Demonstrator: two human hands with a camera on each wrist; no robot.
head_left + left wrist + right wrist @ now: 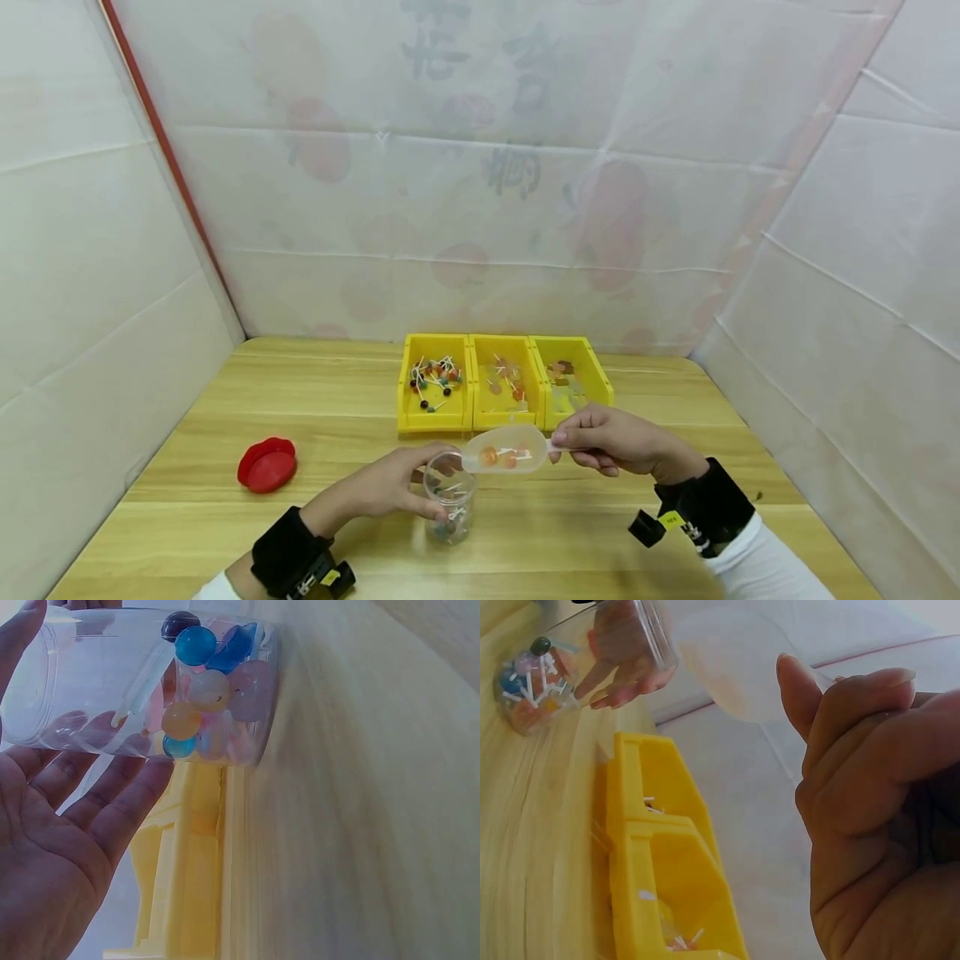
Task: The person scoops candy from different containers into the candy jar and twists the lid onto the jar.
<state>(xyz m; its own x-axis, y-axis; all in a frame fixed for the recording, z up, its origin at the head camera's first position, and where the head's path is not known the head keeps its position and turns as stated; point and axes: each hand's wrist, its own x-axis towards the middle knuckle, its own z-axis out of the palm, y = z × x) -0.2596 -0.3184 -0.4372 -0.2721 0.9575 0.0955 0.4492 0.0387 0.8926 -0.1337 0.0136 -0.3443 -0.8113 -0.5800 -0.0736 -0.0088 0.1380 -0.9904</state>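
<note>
1. Clear plastic jar (452,515) near the middle of the table (180,533), roughly upright. Multicoloured lollipops bunched in its lower part: blue, orange, pale and dark heads, white sticks among them. Cannot tell whether the base touches the wood.
2. Left hand (390,483) grips the jar from the left side, thumb and fingers part-curled round its wall.
3. Right hand (615,437) pinches the handle of a translucent scoop (480,440) between thumb and forefinger; other fingers bent in.
4. Scoop lies across to the left, tip at the jar's mouth, over the right side of the rim. Contact with the rim unclear. Orange lollipops with white sticks inside it.
5. Far side: three yellow bins in a row, touching. Left bin (433,423) holds mixed lollipops; middle bin (491,420), orange and pinkish ones; right bin (597,379), flat brownish and yellowish pieces, too small to identify.
6. Red lid (268,467), scalloped edge, well left of the jar.
7. Black straps (708,507) on both wrists; white sleeves (768,562).
</note>
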